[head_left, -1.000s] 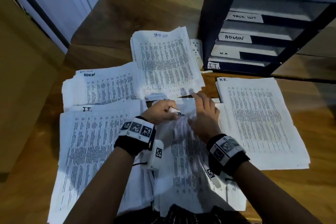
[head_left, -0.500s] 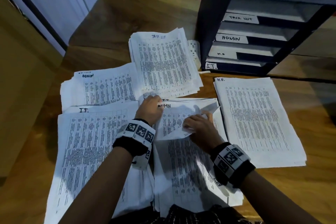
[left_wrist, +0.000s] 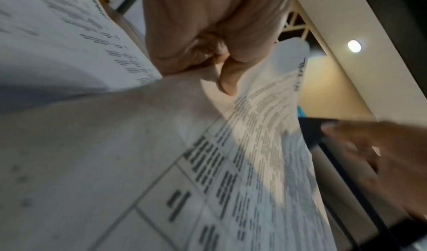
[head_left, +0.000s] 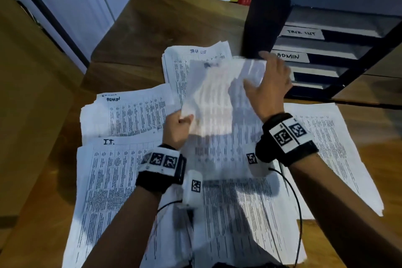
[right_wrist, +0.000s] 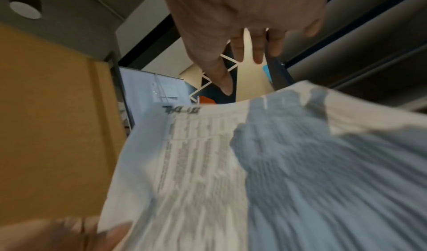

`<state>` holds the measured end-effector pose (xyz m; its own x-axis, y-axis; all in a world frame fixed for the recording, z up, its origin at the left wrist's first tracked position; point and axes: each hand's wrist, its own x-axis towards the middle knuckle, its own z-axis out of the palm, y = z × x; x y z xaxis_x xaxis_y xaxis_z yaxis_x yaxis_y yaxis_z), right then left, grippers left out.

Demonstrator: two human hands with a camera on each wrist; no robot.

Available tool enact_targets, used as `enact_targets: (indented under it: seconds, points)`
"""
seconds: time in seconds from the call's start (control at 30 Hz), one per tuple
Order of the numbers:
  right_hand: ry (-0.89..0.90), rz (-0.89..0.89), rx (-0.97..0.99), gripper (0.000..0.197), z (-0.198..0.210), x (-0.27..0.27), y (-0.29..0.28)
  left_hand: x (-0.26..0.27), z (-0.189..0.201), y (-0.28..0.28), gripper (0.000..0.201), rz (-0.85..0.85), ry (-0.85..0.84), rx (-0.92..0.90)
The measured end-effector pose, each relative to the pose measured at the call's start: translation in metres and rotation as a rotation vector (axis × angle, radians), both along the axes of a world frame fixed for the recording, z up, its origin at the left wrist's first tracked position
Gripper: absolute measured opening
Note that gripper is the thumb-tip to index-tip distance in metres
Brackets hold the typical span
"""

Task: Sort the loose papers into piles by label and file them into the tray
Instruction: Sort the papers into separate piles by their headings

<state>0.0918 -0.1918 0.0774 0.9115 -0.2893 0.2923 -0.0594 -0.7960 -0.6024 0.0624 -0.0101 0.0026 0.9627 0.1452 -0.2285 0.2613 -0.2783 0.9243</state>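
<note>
My left hand [head_left: 177, 129] pinches sheet [head_left: 214, 102] at near-left corner — thumb on top, fingers [left_wrist: 227, 75] curled under. Sheet held above TASK LIST pile [head_left: 195, 54], blurred. My right hand [head_left: 268, 87] at sheet's far-right edge — fingers [right_wrist: 257, 48] straight, spread; contact unclear. Tray [head_left: 269, 17] just beyond.

I see dim, warm light; a ceiling lamp [left_wrist: 354, 46] glows above. The lifted sheet [head_left: 219, 98] smears with motion blur, and both wrist views bend at the edges.
</note>
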Motion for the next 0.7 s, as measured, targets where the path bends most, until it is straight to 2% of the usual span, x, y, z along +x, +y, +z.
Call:
enact_targets:
  seconds: [0.07,0.13,0.2,0.27,0.33,0.43,0.53,0.7]
  points:
    - [0.11,-0.049,0.123,0.066,-0.014,0.009,-0.004,0.027,0.003,0.013,0.01,0.114,0.015,0.008]
    - [0.254,0.01,0.402,0.071,-0.035,0.014,-0.007,0.051,0.009,0.021,0.011,0.164,0.013,0.069]
    - [0.389,0.06,0.612,0.06,-0.053,0.017,-0.008,0.075,0.01,0.028,0.016,0.194,0.026,0.095]
    - [0.444,0.08,0.557,0.033,-0.066,0.021,-0.007,0.094,0.008,0.031,0.027,0.24,0.063,0.065]
    - [0.422,0.056,0.495,0.008,-0.074,0.03,-0.007,0.112,0.005,0.03,0.03,0.247,0.109,0.096]
    - [0.413,-0.029,0.514,0.011,-0.079,0.042,-0.002,0.129,0.002,0.024,0.038,0.242,0.146,0.125]
    - [0.424,-0.087,0.446,0.017,-0.082,0.056,0.005,0.131,-0.004,0.016,0.052,0.147,0.15,0.174]
    - [0.496,-0.07,0.204,0.012,-0.085,0.07,0.019,0.122,-0.006,0.006,0.05,-0.086,0.265,0.497]
